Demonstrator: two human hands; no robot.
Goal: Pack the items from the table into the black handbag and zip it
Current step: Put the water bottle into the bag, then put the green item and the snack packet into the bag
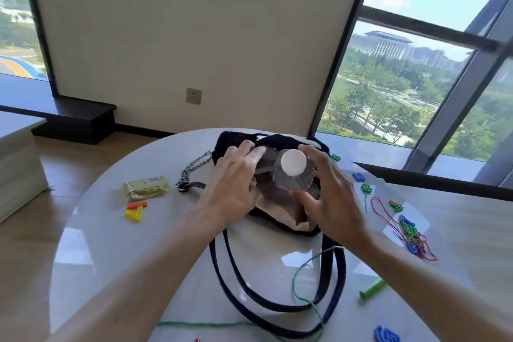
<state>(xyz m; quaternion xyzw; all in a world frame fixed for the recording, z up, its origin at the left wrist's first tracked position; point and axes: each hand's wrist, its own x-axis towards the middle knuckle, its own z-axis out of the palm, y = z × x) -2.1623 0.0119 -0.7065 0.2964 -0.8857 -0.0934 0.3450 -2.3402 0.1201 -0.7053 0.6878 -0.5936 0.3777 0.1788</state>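
Note:
The black handbag (280,139) lies on the round white table (116,244), its mouth open toward me and its beige lining showing. A clear plastic bottle with a white cap (293,161) pokes out of the mouth, cap end facing me. My right hand (330,197) grips the bottle from the right side. My left hand (236,183) holds the bag's left rim, fingers on its upper edge. The bag's dark straps (330,280) loop toward me, and a metal chain (194,168) trails off to the left.
A yellow snack packet (145,187) lies left of the bag, with yellow and orange plastic pieces (135,211) below it. Colourful plastic shapes and red string (408,228) are scattered right. Green yarn (305,297), a green peg (372,289) and a blue shape (385,334) lie near me.

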